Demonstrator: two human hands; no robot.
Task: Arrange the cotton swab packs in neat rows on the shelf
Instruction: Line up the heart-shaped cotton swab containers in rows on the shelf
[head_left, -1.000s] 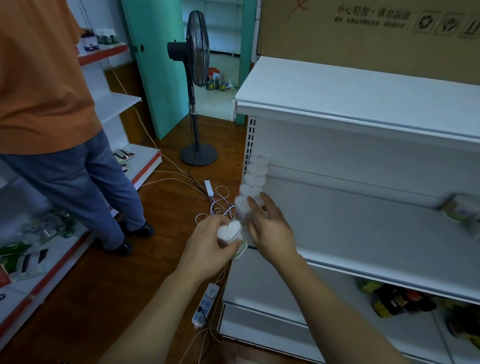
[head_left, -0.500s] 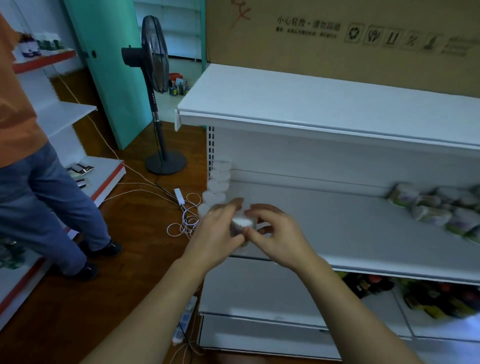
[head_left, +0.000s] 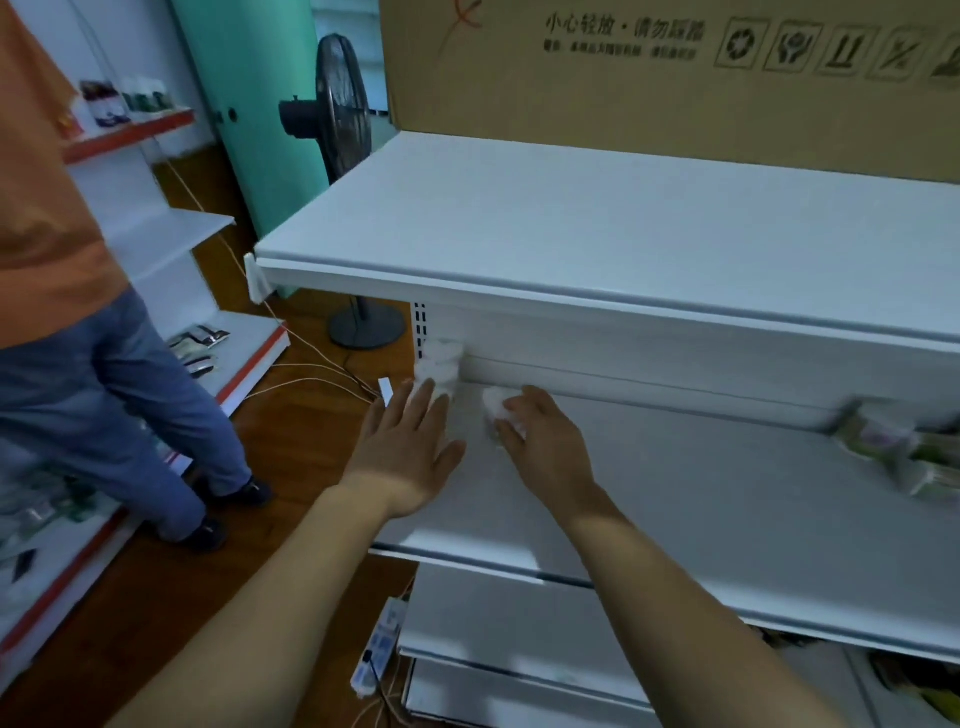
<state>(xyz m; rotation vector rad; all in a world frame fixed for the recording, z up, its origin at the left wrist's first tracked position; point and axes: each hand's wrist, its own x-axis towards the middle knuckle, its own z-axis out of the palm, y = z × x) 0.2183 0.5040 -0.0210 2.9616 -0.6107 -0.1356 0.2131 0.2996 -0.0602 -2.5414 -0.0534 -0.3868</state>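
A row of white cotton swab packs (head_left: 440, 364) runs along the left end of the middle shelf (head_left: 701, 499), toward its back wall. My left hand (head_left: 410, 447) lies flat with straight fingers, its fingertips against the front packs of that row. My right hand (head_left: 545, 447) curls around a single white swab pack (head_left: 496, 404) on the shelf board, just right of the row. More packs with green labels (head_left: 893, 447) lie loosely at the shelf's right end.
The top shelf (head_left: 597, 234) overhangs the work area, with a cardboard box (head_left: 675, 78) on it. A person in an orange shirt and jeans (head_left: 78, 338) stands at left. A floor fan (head_left: 345, 130), cables and a power strip (head_left: 376, 649) are on the wooden floor.
Both hands held one pack together in front of the shelf; now the right hand has carried it onto the shelf beside the row, and the left hand has opened against the row.
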